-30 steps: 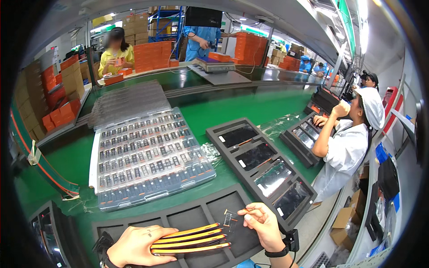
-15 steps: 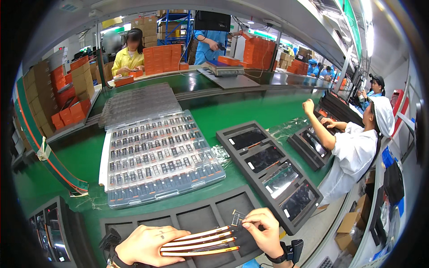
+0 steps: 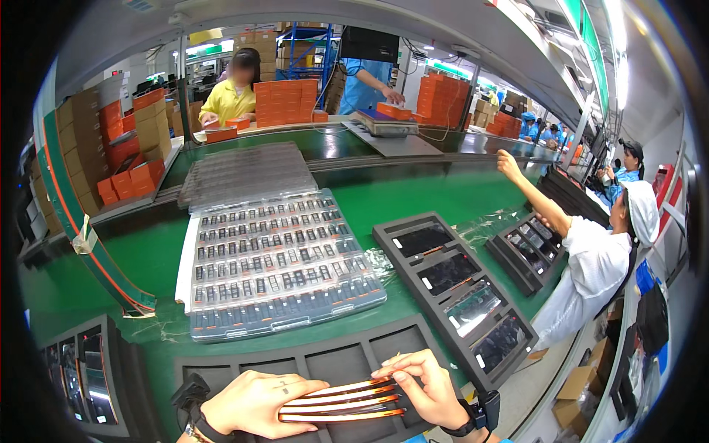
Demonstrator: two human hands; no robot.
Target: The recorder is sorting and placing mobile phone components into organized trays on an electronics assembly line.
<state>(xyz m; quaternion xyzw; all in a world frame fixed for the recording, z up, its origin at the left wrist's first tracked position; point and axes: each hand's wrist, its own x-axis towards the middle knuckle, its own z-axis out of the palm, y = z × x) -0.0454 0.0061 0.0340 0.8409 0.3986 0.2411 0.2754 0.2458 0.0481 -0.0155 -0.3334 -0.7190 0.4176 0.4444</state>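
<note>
My left hand (image 3: 255, 402) is wrapped round several stacked phones (image 3: 343, 400), whose orange-gold edges fan out toward the right. At their right ends is my right hand (image 3: 425, 387), thumb and forefinger pinched against the upper phone's edge. The small SIM card tray in that pinch is mostly hidden by the fingers. Both hands are over a black foam tray (image 3: 303, 351) with bare compartments. Beyond it lies a clear plastic case (image 3: 284, 325) holding rows of small card trays. Another black foam tray (image 3: 413, 260), with phones in its slots, slants to the right.
Stacked foam trays (image 3: 122, 347) with phones stand at the near left, beside a green post (image 3: 70, 199). At the right a co-worker in white (image 3: 591, 251) reaches over more foam trays (image 3: 498, 255). Orange boxes (image 3: 284, 103) line the far side.
My right hand has brought the SIM card tray from above the phones to their ends. The view has shifted slightly. The co-worker's raised arm has extended farther over the bench.
</note>
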